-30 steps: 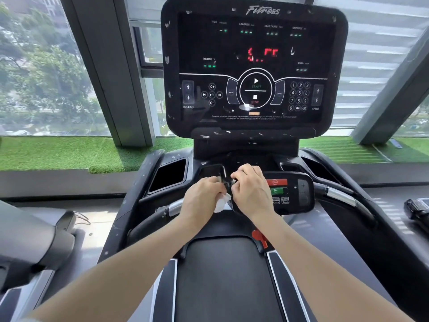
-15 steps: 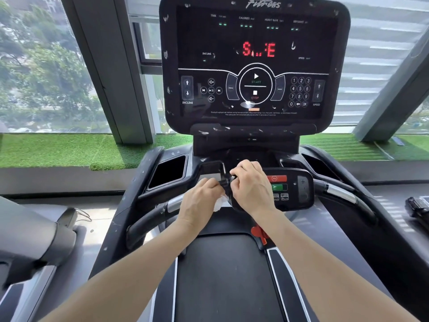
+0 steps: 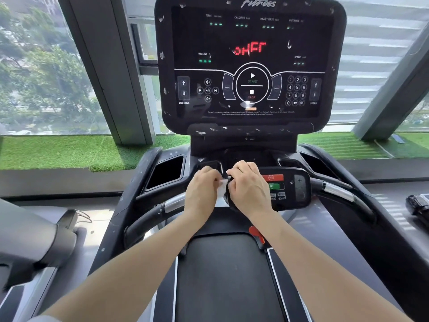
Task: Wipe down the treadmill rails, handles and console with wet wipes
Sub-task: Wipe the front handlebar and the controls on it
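The big black treadmill (image 3: 232, 275) fills the view, its dark running belt (image 3: 227, 287) running lengthwise from the bottom edge up toward the window. At its head stands the tall black glossy console panel (image 3: 250, 63), upright and facing the person, lit with red characters in the middle, small green dashes, white START and STOP marks and a number pad; its surface is flecked with pale specks and smears. Green artificial turf (image 3: 58, 152) lies along the window ledge behind it.

Below the panel, two deep rectangular black cup pockets (image 3: 166, 171) sit one on each side of the dash; the left one looks dark inside, and what it holds cannot be told. Curved black handles with silver grip plates (image 3: 337, 192) sweep out to both sides. Between them sits the small black control pod with a red and a green button (image 3: 287, 189).

Both hands meet at the left end of that pod. The left hand (image 3: 203, 191) has its fingers curled, pinching a small white wet wipe (image 3: 222, 188). The right hand (image 3: 249, 187) is curled round a small black pack (image 3: 231, 196) beside it. The wipe shows only as a crumpled white strip in the gap between the two hands, just above the front crossbar.
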`<state>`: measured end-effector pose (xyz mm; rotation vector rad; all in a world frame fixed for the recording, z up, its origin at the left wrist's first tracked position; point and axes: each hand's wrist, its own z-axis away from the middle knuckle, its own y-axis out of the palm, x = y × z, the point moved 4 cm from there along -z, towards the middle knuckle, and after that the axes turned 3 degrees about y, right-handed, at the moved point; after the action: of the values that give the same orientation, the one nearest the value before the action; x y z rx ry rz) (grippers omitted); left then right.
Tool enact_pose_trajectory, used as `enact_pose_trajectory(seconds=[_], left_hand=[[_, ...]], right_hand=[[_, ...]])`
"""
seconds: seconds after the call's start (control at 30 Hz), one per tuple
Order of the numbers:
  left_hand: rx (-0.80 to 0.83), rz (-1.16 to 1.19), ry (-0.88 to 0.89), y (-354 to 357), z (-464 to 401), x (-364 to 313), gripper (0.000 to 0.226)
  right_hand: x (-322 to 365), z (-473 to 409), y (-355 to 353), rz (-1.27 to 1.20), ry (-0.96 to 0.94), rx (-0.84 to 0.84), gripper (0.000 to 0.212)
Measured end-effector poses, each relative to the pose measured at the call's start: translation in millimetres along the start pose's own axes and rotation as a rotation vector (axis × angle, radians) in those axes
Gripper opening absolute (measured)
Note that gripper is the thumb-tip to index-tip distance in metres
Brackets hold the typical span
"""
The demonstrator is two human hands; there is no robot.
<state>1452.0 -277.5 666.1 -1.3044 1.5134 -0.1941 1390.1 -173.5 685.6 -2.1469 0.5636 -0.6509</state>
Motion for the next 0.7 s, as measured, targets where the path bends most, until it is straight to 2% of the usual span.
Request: enact_pose_trajectory(seconds=[0.07,0.17,0.27,0.33,0.43,0.5,0.57,0.7], left_hand=[[0.091,0.046,-0.153,2,-19,2,0.013],[0.309,-0.062,-0.281,4,-42,7,0.014],[0.369,-0.052,-0.344,5,-45,9,0.011],[0.302,-0.027,-0.223,3,-33,3,0.010],[0.207,-0.086,0.124,-1,-1,-12,0.008],[0.198,-0.104,0.234,1,7,-14,0.009],[0.188,-0.092,0.194,3,4,-10,0.008],[0.200,0.001,-0.007,3,-15,-5,0.005]], right_hand=[[1,0,-1,0.012,-0.003,-0.003,0.025],[1,0,-3,0.026,0.005,-0.014,0.038],[1,0,-3,0.032,0.006,-0.016,0.041],[1,0,-3,0.042,0.001,-0.011,0.033],[1,0,0,0.025,0.015,0.013,0.015],[1,0,1,0.031,0.025,0.012,0.014],[1,1,0,0.026,0.011,0.000,0.017],[3,2,-1,0.023,-0.003,-0.021,0.029]])
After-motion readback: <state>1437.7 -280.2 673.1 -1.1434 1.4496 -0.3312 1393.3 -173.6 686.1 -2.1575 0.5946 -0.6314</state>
